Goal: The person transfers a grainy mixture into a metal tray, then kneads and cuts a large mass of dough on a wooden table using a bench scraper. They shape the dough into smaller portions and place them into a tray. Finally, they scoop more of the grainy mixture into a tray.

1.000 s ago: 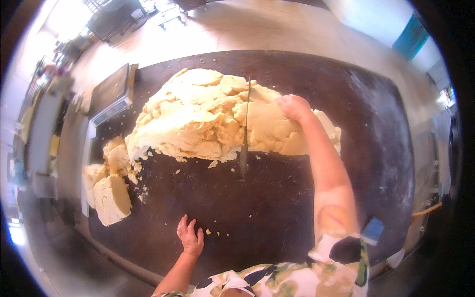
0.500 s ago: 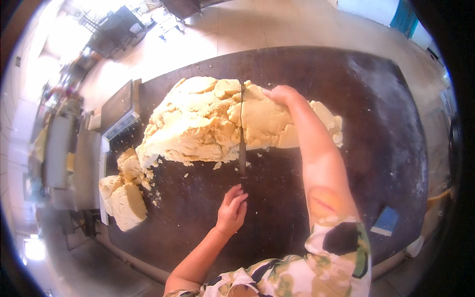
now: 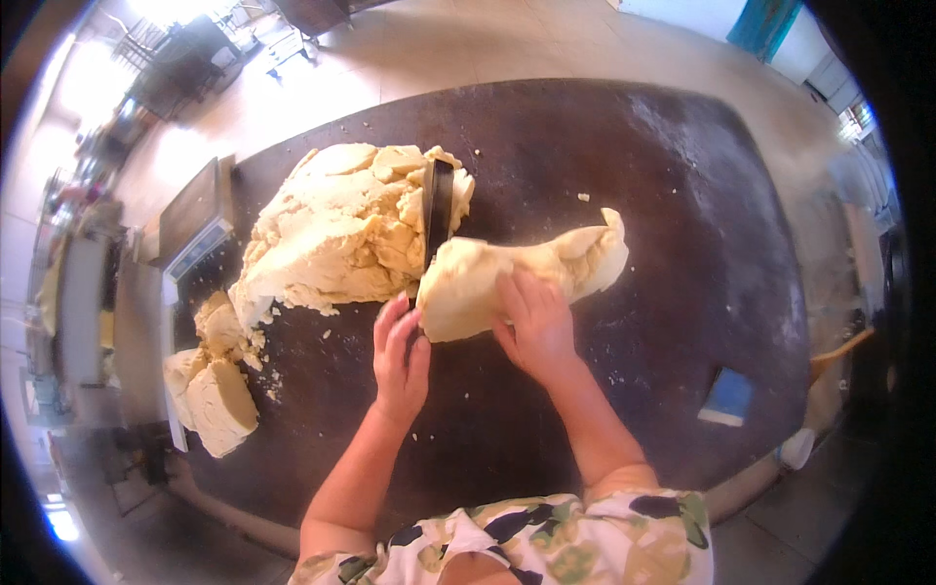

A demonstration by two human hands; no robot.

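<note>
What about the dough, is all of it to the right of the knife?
No, most of the large dough mound lies left of the knife, and smaller chunks sit farther left, nearer the person.

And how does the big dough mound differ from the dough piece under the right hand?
The dough mound is larger than the dough piece. The mound looks lumpy and cracked, the piece smoother. A dark blade overlaps the mound; the right hand touches the piece. Both look pale yellow.

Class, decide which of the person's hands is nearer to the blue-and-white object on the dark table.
Right. The right hand, on the dough piece, is left of the blue-and-white object; the left hand is farther left, near the dark blade.
</note>
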